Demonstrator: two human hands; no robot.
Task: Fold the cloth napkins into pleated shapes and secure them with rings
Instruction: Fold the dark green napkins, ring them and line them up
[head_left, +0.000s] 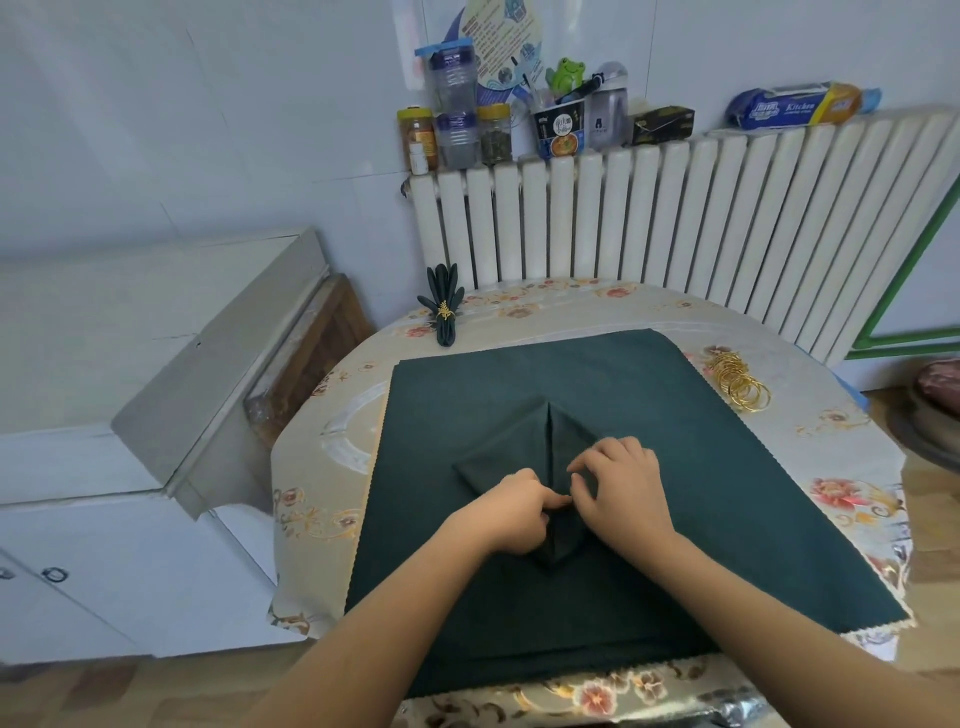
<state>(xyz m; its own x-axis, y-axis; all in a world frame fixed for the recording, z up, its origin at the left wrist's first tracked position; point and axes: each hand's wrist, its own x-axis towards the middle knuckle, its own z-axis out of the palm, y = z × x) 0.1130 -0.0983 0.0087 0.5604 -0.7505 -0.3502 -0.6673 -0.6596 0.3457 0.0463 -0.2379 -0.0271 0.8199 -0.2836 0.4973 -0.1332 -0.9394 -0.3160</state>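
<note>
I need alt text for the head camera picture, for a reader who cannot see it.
Two hands, left hand and right hand, pinch a partly folded dark green napkin on a larger green cloth. Gold rings lie right; a finished ringed napkin lies far left.

Flower-patterned tabletop (841, 467) carrying a big dark green cloth (727, 493) spread flat across its middle, a finished ringed napkin (442, 312) at the far left corner, gold rings (740, 382) heaped far right.

Both bare forearms reach in from the near edge and converge at the middle. The left hand (511, 512) is curled, thumb and fingers pinched together. The right hand (621, 486) arches just beside it, fingertips bent downward.
</note>
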